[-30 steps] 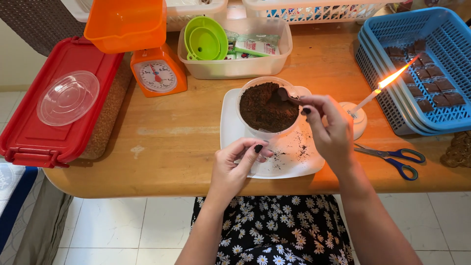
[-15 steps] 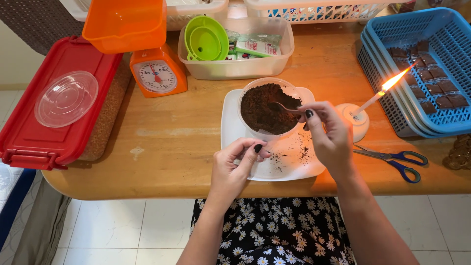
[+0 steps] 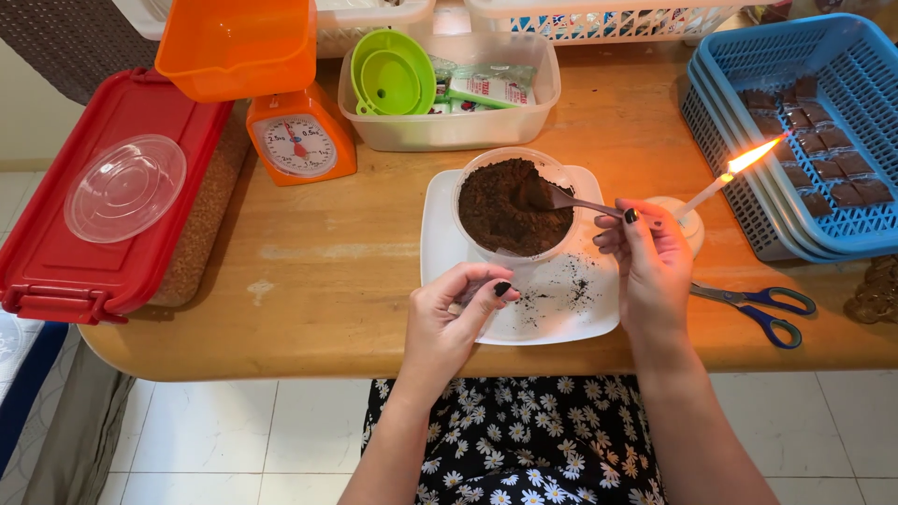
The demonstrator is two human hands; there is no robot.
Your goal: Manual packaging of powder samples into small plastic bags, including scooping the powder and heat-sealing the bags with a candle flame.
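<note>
Dipping a spoon (image 3: 561,199) into the brown powder (image 3: 510,208), the right hand (image 3: 650,262) is closing its fingers around the handle; a second ago the spoon was lying flatter on top, so scooping is beginning. The bowl (image 3: 486,168) is standing on a white plate (image 3: 440,243) on the surface (image 3: 318,271). The left hand (image 3: 454,323) is pinching something small near the plate; I cannot tell what. A candle (image 3: 711,192) is burning just beside.

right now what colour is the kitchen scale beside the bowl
Orange, with a white dial: the kitchen scale, clearest in the head view.
</note>
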